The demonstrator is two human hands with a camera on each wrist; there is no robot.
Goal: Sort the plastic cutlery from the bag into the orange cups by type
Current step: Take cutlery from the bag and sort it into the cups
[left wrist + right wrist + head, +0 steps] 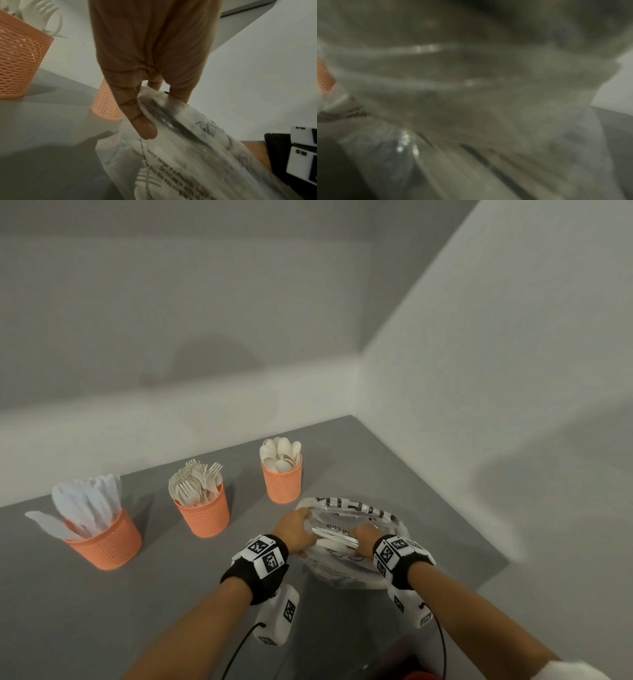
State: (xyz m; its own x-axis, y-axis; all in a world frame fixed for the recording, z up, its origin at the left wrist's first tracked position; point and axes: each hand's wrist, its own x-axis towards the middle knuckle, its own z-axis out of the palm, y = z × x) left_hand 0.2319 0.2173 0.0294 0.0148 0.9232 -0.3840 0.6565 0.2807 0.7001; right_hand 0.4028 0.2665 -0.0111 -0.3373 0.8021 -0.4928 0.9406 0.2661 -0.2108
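Observation:
A clear printed plastic bag (346, 563) lies on the grey table by the right wall. My left hand (306, 528) pinches its near-left edge; in the left wrist view the thumb (144, 128) and fingers clamp the film (188, 155). My right hand (360, 538) is at the bag's mouth, fingers curled round several white cutlery pieces (333, 537). Three orange mesh cups stand in a row: knives (104, 542) at left, forks (205, 517) in the middle, spoons (283, 482) nearest the bag. The right wrist view is blurred plastic (471, 94).
White walls close off the table's back and right side. The table's right edge (493, 573) drops off beside the bag. A red object (419, 675) shows at the bottom. Black cables hang from both wrist cameras.

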